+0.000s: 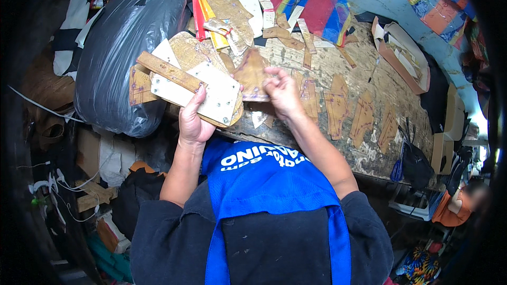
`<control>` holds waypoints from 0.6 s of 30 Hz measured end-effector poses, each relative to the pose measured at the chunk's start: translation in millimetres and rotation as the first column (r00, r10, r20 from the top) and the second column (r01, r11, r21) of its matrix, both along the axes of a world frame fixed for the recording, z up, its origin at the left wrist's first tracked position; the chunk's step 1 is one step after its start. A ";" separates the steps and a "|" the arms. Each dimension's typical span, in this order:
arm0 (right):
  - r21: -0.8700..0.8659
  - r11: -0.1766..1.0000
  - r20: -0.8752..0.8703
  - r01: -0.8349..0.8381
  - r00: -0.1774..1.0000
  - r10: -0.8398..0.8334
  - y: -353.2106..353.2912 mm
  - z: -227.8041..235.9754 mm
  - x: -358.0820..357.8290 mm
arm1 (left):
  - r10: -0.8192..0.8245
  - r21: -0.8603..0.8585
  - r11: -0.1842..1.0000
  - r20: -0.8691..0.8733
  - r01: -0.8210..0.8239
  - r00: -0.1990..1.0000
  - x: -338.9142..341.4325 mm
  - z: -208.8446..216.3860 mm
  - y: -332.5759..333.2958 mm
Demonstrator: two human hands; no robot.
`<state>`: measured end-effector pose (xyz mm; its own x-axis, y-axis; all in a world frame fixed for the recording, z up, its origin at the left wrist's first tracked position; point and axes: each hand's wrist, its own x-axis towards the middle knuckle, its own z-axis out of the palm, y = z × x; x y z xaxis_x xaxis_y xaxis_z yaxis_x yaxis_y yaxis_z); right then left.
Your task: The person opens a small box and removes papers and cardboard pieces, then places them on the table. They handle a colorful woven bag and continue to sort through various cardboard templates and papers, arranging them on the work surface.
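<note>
My left hand is closed around a stack of flat pattern templates. On top of the stack lie a white template with dark holes and a long brown strip; rounded brown edges stick out beneath. Between the fingers of my right hand is the edge of a brown cardboard template, slightly blurred and marked with purple along its lower edge. It is raised above the worn wooden table, just right of the stack. Several similar brown templates with purple marks lie in a row to the right.
A bulging dark plastic bag stands at the left. Red and yellow packets lie under loose templates at the back, near a striped mesh bag. An open carton with pieces sits far right. Another person is at the right edge.
</note>
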<state>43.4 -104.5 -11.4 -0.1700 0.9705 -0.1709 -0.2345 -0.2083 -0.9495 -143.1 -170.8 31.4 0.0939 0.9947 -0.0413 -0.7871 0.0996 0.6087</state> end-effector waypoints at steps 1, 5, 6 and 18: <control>-0.021 0.998 0.039 -0.061 0.997 0.062 -2.5 -7.9 -8.8 | 0.000 0.012 1.000 -0.015 0.000 1.000 -0.3 -0.6 0.0; 0.052 0.991 0.060 -0.120 0.991 0.117 -8.5 -8.9 -36.4 | 0.078 -0.037 0.996 -0.073 -0.081 0.994 -4.2 -8.9 2.3; 0.122 0.989 0.154 -0.080 0.986 0.061 -9.9 -1.1 -37.0 | 0.093 -0.024 0.995 -0.051 -0.095 0.994 -4.6 -11.7 2.4; 0.710 0.655 0.471 -0.257 0.865 -0.171 -24.8 87.6 -52.9 | -0.044 -0.007 0.999 -0.181 0.044 0.983 18.7 -28.2 -13.2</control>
<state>-9.5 -129.3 76.3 -0.3234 0.7907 0.5198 0.2589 0.6023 -0.7551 -124.4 -184.0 3.2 0.1282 0.9896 -0.0649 -0.6590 0.1339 0.7401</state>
